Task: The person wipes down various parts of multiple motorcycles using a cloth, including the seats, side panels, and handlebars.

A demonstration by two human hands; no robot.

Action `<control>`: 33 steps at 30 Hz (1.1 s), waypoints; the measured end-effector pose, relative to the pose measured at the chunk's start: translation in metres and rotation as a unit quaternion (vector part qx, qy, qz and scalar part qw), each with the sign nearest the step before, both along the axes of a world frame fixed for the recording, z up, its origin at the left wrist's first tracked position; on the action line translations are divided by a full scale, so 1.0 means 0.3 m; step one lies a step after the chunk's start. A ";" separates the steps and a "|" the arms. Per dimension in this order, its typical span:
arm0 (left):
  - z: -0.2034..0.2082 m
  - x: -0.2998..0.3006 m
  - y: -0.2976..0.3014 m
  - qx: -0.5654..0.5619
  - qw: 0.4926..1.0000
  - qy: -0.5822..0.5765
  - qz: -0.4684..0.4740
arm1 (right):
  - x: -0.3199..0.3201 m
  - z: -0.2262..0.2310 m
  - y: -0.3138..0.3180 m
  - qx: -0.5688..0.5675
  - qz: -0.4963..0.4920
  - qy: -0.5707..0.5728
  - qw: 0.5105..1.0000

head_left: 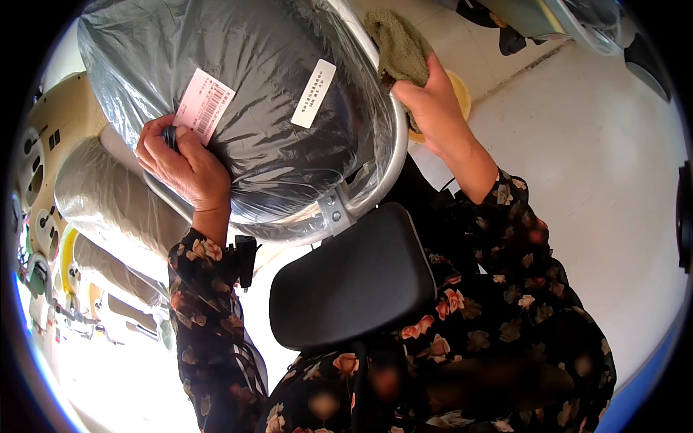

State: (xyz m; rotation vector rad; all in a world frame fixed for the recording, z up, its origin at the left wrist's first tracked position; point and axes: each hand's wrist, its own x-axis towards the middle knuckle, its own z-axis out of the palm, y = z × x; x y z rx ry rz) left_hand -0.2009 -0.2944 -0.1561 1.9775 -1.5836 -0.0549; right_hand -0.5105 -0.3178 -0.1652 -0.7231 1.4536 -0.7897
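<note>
A dark cushion (267,94) wrapped in clear plastic lies before me, ringed by a silver tubular frame (395,144). Pink (205,106) and white (314,94) labels show on it. At its left side my left hand (184,159) is closed around a small dark, rounded piece (170,137), partly hidden by the fingers, just beside the pink label. My right hand (435,105) grips a folded olive-green cloth (397,47) against the frame's right edge. Nearest my body, a black pad (354,278) is joined to the frame by a metal bracket (335,209).
On the left, several plastic-wrapped cushions (108,187) stand beside a tan panel (68,108). A yellow round container (459,94) sits on the floor behind my right hand. Part of another frame with plastic (588,25) reaches in at the upper right. Pale floor (577,166) spreads at right.
</note>
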 end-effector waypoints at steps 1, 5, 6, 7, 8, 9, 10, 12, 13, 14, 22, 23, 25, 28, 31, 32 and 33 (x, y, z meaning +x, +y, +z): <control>-0.002 0.002 0.000 0.003 1.000 -0.001 0.002 | -0.015 0.006 0.006 0.010 0.004 0.011 1.000; 0.003 -0.006 -0.007 -0.002 1.000 0.009 -0.003 | -0.130 0.047 0.054 0.060 -0.003 -0.047 0.997; 0.001 -0.002 -0.001 -0.001 1.000 0.009 -0.002 | -0.141 0.087 0.072 0.054 0.008 -0.047 0.997; 0.000 0.002 0.005 0.000 1.000 0.009 -0.002 | -0.157 0.110 0.082 0.048 0.020 -0.047 0.998; 0.002 -0.001 0.003 0.001 1.000 0.009 -0.003 | -0.170 0.104 0.105 -0.060 0.123 0.063 0.989; 0.005 -0.004 0.002 0.002 1.000 0.008 -0.003 | -0.167 0.107 0.129 -0.113 0.168 0.124 0.971; 0.007 -0.008 0.000 0.003 1.000 0.007 -0.003 | -0.144 0.117 0.160 -0.165 0.212 0.183 0.946; 0.009 -0.012 -0.005 0.001 1.000 0.001 -0.006 | -0.057 0.098 0.176 -0.245 0.252 0.311 0.883; 0.009 -0.015 -0.010 0.000 1.000 -0.002 -0.009 | -0.028 0.072 0.146 -0.255 0.236 0.311 0.885; 0.008 -0.010 -0.003 0.001 1.000 0.001 -0.003 | -0.003 0.029 0.098 -0.267 0.223 0.308 0.885; 0.013 -0.016 -0.019 0.018 1.000 -0.013 0.002 | 0.089 -0.172 -0.261 -0.294 0.195 0.259 0.899; 0.011 -0.021 -0.015 0.026 1.000 -0.013 0.003 | 0.081 -0.168 -0.218 -0.294 0.182 0.260 0.901; 0.021 -0.016 -0.014 0.024 0.999 -0.022 -0.002 | 0.064 -0.107 -0.084 -0.303 0.155 0.261 0.904; 0.012 -0.007 -0.004 0.027 0.999 -0.027 0.004 | -0.014 0.004 0.204 -0.235 0.155 0.242 0.929; 0.002 -0.003 -0.004 0.032 0.999 -0.033 0.007 | -0.012 0.076 0.486 -0.150 0.122 0.164 0.967; -0.003 -0.002 -0.008 0.033 0.999 -0.033 0.006 | 0.004 0.088 0.514 -0.150 0.101 0.161 0.970; -0.001 -0.005 -0.008 0.031 0.999 -0.035 0.003 | 0.021 0.096 0.533 -0.149 0.080 0.157 0.973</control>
